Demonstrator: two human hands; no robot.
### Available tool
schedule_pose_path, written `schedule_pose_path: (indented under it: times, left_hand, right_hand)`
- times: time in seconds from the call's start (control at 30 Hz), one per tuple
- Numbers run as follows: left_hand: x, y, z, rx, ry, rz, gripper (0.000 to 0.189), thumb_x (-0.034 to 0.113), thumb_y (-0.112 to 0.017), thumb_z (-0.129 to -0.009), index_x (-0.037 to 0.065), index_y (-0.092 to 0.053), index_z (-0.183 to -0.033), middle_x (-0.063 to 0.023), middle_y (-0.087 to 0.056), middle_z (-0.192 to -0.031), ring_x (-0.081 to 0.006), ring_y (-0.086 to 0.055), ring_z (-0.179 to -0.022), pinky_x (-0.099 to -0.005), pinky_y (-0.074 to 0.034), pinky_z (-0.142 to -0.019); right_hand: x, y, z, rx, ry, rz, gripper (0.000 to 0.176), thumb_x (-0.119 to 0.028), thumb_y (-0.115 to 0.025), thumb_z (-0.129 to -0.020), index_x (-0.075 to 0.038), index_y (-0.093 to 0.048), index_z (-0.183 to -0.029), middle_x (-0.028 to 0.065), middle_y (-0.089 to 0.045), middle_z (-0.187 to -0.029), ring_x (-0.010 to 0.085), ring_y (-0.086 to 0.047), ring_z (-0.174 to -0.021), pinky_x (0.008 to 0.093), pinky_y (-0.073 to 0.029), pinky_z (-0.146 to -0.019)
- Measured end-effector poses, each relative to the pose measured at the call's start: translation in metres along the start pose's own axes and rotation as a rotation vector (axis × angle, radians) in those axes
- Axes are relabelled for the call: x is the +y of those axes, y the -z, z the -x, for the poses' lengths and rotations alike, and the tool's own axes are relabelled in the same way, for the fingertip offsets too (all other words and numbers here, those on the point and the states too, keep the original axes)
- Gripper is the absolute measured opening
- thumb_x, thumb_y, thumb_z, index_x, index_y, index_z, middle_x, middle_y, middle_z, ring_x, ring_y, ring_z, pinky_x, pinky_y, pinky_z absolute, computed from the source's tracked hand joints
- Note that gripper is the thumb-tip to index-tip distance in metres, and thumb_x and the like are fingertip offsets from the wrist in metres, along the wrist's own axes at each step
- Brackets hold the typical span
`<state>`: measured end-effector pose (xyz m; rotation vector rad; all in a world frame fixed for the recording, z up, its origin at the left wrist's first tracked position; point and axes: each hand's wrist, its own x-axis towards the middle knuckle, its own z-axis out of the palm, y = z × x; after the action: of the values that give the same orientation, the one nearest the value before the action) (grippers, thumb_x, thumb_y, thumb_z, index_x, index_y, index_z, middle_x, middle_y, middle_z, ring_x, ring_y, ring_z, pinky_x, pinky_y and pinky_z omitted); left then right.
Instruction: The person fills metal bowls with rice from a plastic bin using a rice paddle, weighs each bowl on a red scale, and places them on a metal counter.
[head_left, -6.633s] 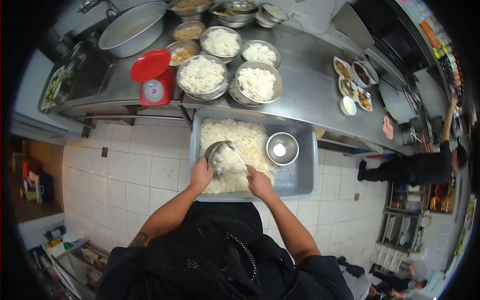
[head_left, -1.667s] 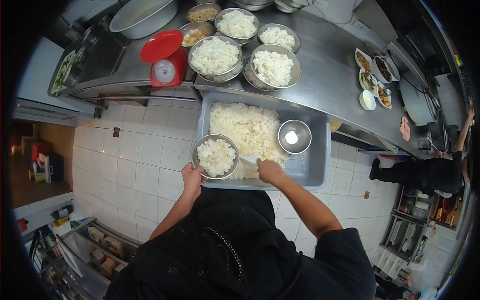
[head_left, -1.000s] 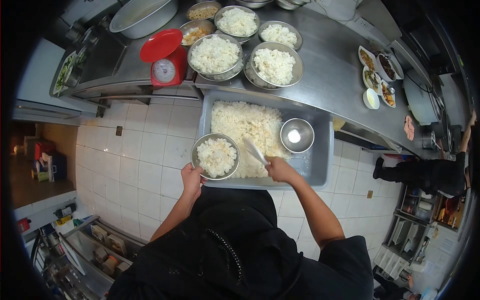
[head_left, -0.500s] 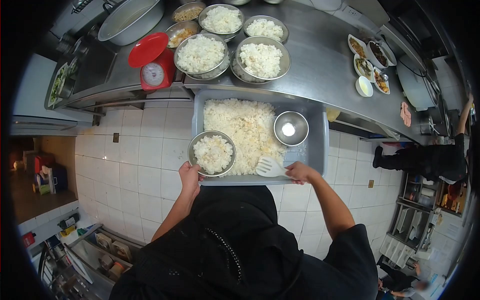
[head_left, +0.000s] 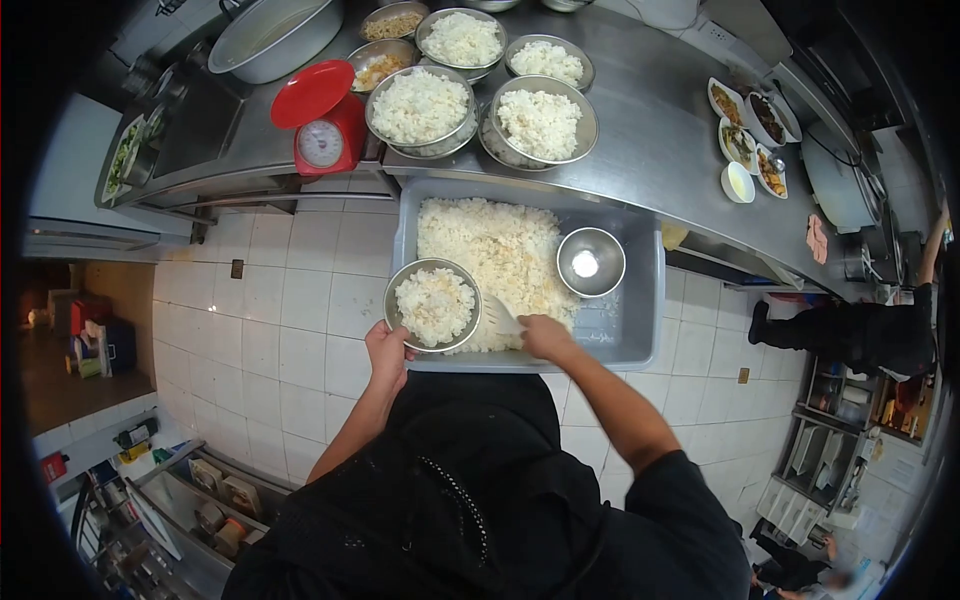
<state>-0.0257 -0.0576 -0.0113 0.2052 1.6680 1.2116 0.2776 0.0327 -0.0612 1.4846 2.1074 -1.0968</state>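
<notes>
My left hand [head_left: 388, 348] grips the rim of a metal bowl [head_left: 393, 275] with cooked rice [head_left: 436, 305] in it, held over the front left of a grey plastic tub [head_left: 645, 340]. Loose rice [head_left: 490, 235] covers the tub's left and middle. Closed around the handle of a white rice paddle [head_left: 502, 316] is my right hand [head_left: 546, 338]; the paddle's blade is at the rice, close to the bowl's right side. An empty metal bowl [head_left: 591, 262] sits in the right part of the tub.
Beyond the tub, a steel counter [head_left: 640, 130] carries a red scale [head_left: 325, 140] and several rice-filled bowls [head_left: 540, 125]. Small white dishes [head_left: 737, 145] of food stand to the right. Another person [head_left: 860, 325] stands at far right.
My right hand has moved left with the paddle, from the tub's front right to beside the rice bowl. My left hand still holds the bowl in about the same place.
</notes>
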Motion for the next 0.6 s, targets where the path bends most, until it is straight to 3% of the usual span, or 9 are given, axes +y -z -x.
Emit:
schedule_pose_path:
  times: [0.13,0.2,0.27,0.37,0.43,0.47,0.53,0.6]
  left_hand:
    - [-0.001,0.003,-0.004,-0.013,-0.01,0.034,0.007,-0.004,-0.057,-0.081,0.001,-0.058,-0.087,-0.0096,-0.063,-0.067,-0.0147,-0.058,-0.044,-0.0257,-0.04,-0.038]
    - [0.001,0.007,-0.004,0.017,-0.009,0.016,0.008,-0.004,-0.058,-0.08,0.0,-0.058,-0.087,-0.0097,-0.063,-0.068,-0.0149,-0.058,-0.044,-0.0258,-0.04,-0.038]
    - [0.003,0.013,-0.004,0.027,-0.018,0.001,0.008,-0.004,-0.058,-0.08,0.0,-0.058,-0.087,-0.0099,-0.063,-0.068,-0.0152,-0.058,-0.045,-0.0258,-0.04,-0.038]
    - [0.005,0.022,0.0,0.036,-0.022,-0.036,0.011,-0.003,-0.059,-0.08,-0.001,-0.059,-0.09,-0.0105,-0.065,-0.071,-0.0152,-0.058,-0.047,-0.0256,-0.041,-0.04]
    - [0.01,0.025,0.0,0.029,-0.024,-0.057,0.013,-0.002,-0.059,-0.08,-0.001,-0.06,-0.093,-0.0109,-0.066,-0.073,-0.0148,-0.058,-0.049,-0.0253,-0.041,-0.042]
    - [0.011,0.027,0.002,0.03,-0.023,-0.069,0.012,-0.002,-0.059,-0.08,-0.001,-0.059,-0.092,-0.0108,-0.065,-0.073,-0.0148,-0.058,-0.049,-0.0251,-0.041,-0.042]
    - [0.011,0.032,0.004,0.044,-0.019,-0.084,0.011,-0.002,-0.059,-0.08,-0.001,-0.059,-0.091,-0.0108,-0.065,-0.073,-0.0148,-0.058,-0.049,-0.0249,-0.041,-0.042]
    - [0.012,0.035,0.005,0.041,-0.036,-0.081,0.011,-0.002,-0.059,-0.08,-0.002,-0.058,-0.091,-0.011,-0.065,-0.072,-0.0148,-0.057,-0.048,-0.0249,-0.041,-0.042]
  right_hand:
    - [0.041,0.073,0.048,-0.025,-0.004,0.116,0.045,-0.024,-0.06,-0.093,-0.019,-0.063,-0.138,0.019,-0.071,-0.117,0.0378,-0.067,-0.111,0.0477,-0.052,-0.096]
    - [0.05,0.077,0.048,-0.058,-0.141,0.178,0.045,-0.022,-0.058,-0.09,-0.018,-0.065,-0.134,0.0164,-0.071,-0.118,0.0353,-0.067,-0.111,0.0467,-0.053,-0.095]
    - [0.061,0.027,0.016,-0.041,-0.08,0.131,0.043,-0.023,-0.058,-0.09,-0.016,-0.067,-0.131,0.0179,-0.071,-0.117,0.037,-0.067,-0.112,0.0472,-0.053,-0.096]
    - [0.054,-0.029,-0.01,0.045,-0.074,-0.071,0.042,-0.021,-0.059,-0.09,-0.012,-0.067,-0.131,0.0205,-0.073,-0.112,0.0361,-0.069,-0.107,0.0459,-0.053,-0.094]
    - [0.063,-0.035,-0.005,0.025,-0.134,-0.534,0.043,-0.021,-0.063,-0.09,-0.009,-0.068,-0.131,0.0233,-0.074,-0.106,0.0335,-0.072,-0.1,0.0439,-0.052,-0.091]
    - [0.073,-0.031,-0.003,0.025,-0.13,-0.537,0.043,-0.021,-0.063,-0.09,-0.009,-0.068,-0.131,0.0233,-0.074,-0.106,0.0335,-0.072,-0.1,0.0439,-0.052,-0.091]
    - [0.092,-0.019,0.006,0.009,0.075,-0.637,0.046,-0.022,-0.066,-0.09,-0.008,-0.066,-0.133,0.0244,-0.074,-0.103,0.0301,-0.072,-0.095,0.0411,-0.052,-0.089]
    - [0.085,-0.011,0.001,-0.084,0.035,-0.577,0.044,-0.022,-0.065,-0.091,-0.009,-0.066,-0.133,0.0249,-0.073,-0.107,0.0318,-0.072,-0.099,0.0404,-0.052,-0.09]
